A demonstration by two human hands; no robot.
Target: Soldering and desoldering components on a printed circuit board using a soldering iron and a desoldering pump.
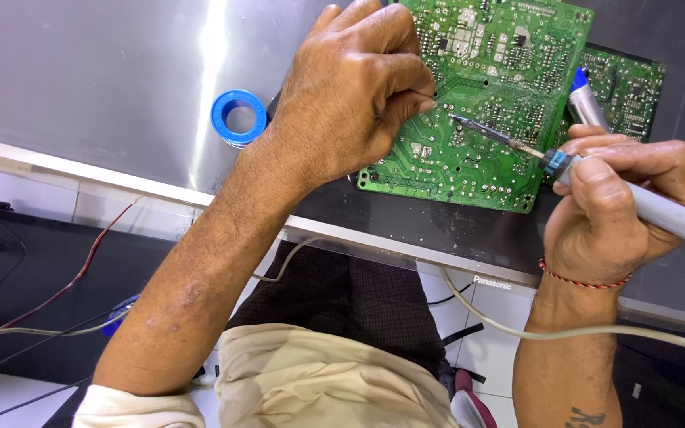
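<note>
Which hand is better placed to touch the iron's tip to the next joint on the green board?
Right. The right hand holds the soldering iron, its tip already over the green circuit board. The left hand is pinched at the board, apparently steadying it.

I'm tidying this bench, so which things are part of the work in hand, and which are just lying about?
In use:
left hand steadying the green circuit board
right hand holding the soldering iron, tip on that board

Lying about:
blue tape roll
second green board, partly underneath
blue-capped pen
</note>
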